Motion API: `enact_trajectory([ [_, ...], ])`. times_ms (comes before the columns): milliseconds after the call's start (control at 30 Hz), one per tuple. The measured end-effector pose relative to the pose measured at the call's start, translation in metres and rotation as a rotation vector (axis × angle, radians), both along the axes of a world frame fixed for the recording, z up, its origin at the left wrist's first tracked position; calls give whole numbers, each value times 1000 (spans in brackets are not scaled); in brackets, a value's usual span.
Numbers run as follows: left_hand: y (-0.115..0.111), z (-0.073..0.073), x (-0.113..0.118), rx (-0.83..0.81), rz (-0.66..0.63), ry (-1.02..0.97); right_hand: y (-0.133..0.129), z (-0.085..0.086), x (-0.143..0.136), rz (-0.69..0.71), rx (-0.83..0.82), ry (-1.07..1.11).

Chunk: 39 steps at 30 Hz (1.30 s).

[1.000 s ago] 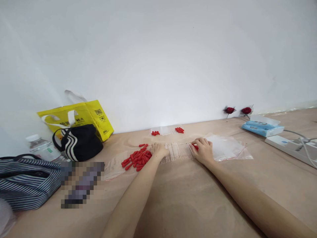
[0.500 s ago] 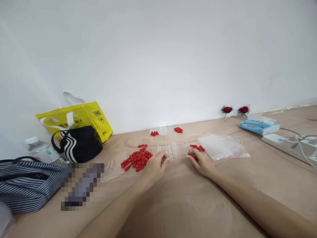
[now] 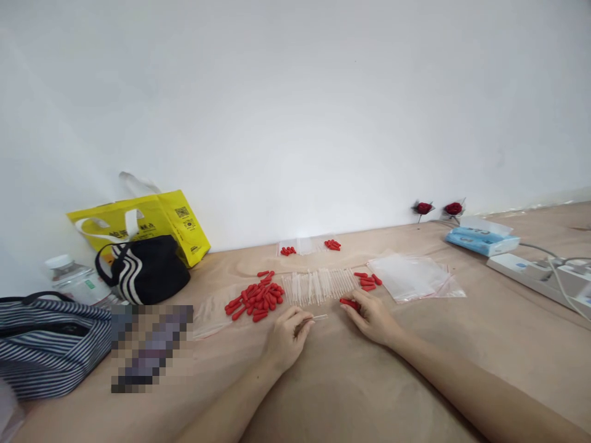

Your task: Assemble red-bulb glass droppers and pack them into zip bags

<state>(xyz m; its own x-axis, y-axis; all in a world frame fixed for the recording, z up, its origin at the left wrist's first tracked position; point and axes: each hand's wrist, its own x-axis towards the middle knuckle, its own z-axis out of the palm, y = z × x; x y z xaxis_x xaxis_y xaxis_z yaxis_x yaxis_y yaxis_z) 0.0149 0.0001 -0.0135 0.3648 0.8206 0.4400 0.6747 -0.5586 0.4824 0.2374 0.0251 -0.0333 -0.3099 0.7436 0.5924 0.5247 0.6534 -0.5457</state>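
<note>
A: Left hand (image 3: 287, 337)?
B: Pinching narrow on a clear dropper tube (image 3: 321, 317), end pointing toward the right hand (image 3: 372, 317).
A: And that one?
B: Curling around a red dropper bulb (image 3: 349, 304); loose bulbs (image 3: 364, 281) lying just beyond it, tube row (image 3: 318, 285) lying beyond both hands.

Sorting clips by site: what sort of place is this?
Likely a makeshift work spot, perhaps in a home or small workshop. A row of clear tubes lies beside a pile of red bulbs, with everyday things nearby, such as a yellow bag.
</note>
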Motion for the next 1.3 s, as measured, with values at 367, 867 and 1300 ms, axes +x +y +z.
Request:
enact_trajectory([
  [367, 0, 0, 1, -32, 22, 16, 1, -2, 1, -1, 0, -42],
  [867, 5, 5, 3, -26, 26, -17, -5, 8, -14, 82, -56, -116],
  [1300, 5, 5, 5, 32, -48, 31, -11, 11, -21, 153, -145, 64],
])
